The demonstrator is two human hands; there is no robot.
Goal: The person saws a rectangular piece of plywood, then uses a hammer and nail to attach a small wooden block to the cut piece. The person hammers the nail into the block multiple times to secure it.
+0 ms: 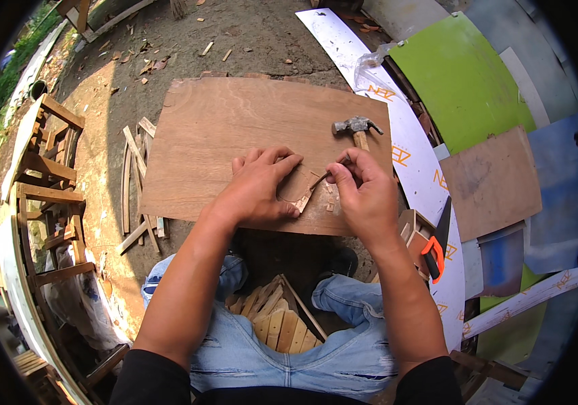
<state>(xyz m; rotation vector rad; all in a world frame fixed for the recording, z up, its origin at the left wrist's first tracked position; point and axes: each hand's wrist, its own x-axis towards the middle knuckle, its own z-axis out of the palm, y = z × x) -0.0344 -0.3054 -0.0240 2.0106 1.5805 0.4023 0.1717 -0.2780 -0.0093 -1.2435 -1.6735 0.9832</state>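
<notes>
A brown plywood board (221,121) lies flat in front of me as a work surface. My left hand (256,187) rests on it, thumb and fingers steadying a small pale piece of wood (303,202) against the board. In my right hand (368,197), a thin dark metal tool (317,181) is pinched between thumb and fingers. It slants down to the left, its lower end at the small wood piece; its exact kind is unclear. Wood chips (330,206) lie between my hands. A claw hammer (358,128) lies just beyond my right hand, its handle partly hidden.
A handsaw (439,243) with an orange and black handle lies right of the board on a long white sheet (448,297). Green panels (461,81) are stacked farther right. Wood strips (134,158) and wooden frames (49,196) stand left. Slatted wood (285,331) shows between my legs.
</notes>
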